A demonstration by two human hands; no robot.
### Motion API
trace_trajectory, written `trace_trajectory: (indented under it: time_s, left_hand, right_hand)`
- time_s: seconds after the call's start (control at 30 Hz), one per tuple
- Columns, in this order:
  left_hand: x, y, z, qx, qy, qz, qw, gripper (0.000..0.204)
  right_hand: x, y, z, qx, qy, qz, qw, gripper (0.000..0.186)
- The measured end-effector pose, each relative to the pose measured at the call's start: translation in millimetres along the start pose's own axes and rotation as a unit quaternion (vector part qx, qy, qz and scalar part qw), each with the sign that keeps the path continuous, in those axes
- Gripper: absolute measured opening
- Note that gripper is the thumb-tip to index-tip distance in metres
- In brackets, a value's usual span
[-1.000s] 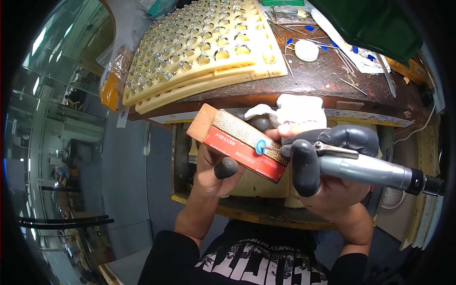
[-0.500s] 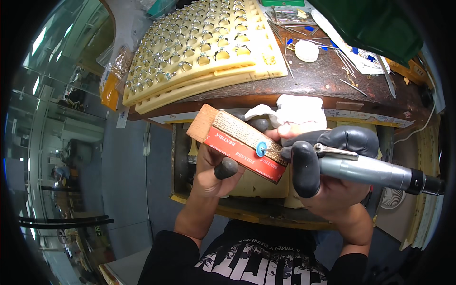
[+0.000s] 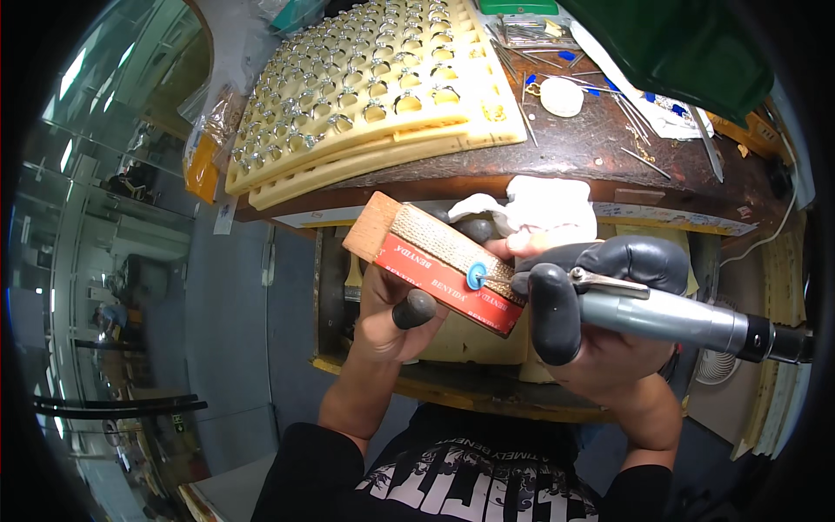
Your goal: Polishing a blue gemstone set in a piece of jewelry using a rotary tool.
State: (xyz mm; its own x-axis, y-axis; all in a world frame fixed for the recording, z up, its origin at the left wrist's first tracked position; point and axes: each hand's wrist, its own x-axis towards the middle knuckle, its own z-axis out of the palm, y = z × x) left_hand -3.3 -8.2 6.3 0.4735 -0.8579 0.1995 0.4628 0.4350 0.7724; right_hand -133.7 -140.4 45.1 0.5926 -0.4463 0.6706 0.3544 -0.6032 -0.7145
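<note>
Head view: red-sided wooden block point(image 3: 444, 281) is held over the drawer point(image 3: 470, 396); blue disc point(image 3: 476, 276) sits at its textured strip point(image 3: 430, 235), contact unclear. Left hand point(image 3: 391, 337): closed around the block. Right hand point(image 3: 609, 350): closed around the grey handpiece point(image 3: 665, 317). Beyond, ring tray point(image 3: 499, 129) rests on the bench point(image 3: 583, 163).

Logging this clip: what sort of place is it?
Probably a jewellery workshop: a cream tray of rings stands on a wooden bench, thin metal rods lie nearby, and the right hand holds a handpiece.
</note>
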Motion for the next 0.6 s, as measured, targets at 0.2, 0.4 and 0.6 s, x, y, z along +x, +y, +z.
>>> trace_trajectory:
  time_s: [0.2, 0.4, 0.6]
  left_hand:
    - [0.5, 0.3, -1.3, -0.013, -0.011, 0.007, 1.000, 0.069]
    - [1.8, -0.8, -3.8, -0.036, -0.029, 0.022, 0.999, 0.061]
    - [4.3, 0.4, 0.6, -0.034, -0.046, 0.030, 0.998, 0.061]
  right_hand:
    - [0.4, 2.0, 1.2, -0.005, 0.018, 0.000, 1.000, 0.009]
    - [3.2, -0.2, -2.0, -0.043, -0.011, -0.036, 0.998, 0.013]
    - [2.5, -4.8, -5.9, -0.055, 0.010, 0.006, 0.998, 0.013]
